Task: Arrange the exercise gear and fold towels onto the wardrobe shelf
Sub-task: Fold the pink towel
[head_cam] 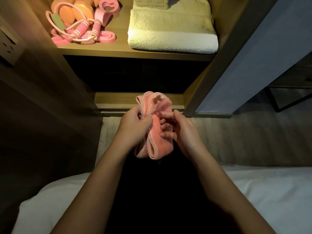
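Both hands work a small pink towel [154, 125], held in mid-air below the lit wardrobe shelf [135, 52] and in front of the wardrobe's lower ledge. Left hand [135, 124] grips the bunched left side, fingers curled round the layers; right hand [179, 127] pinches the towel's right edge, fingertips [164, 134] pressing into the cloth. Step in hand looks like tidying the fold. To do it well: line up the pale trimmed edges, flatten the bunch, keep the left grip firm so layers don't slip, then square it before lifting. On the shelf, pink skipping rope [84, 29], orange dumbbells [79, 12] and pink band [103, 37] sit left; a folded cream towel [172, 31] sits right, a darker one stacked behind. Shelf is wood, warm-lit; room dim, white bedding [270, 191] near, wall socket [8, 44] left.
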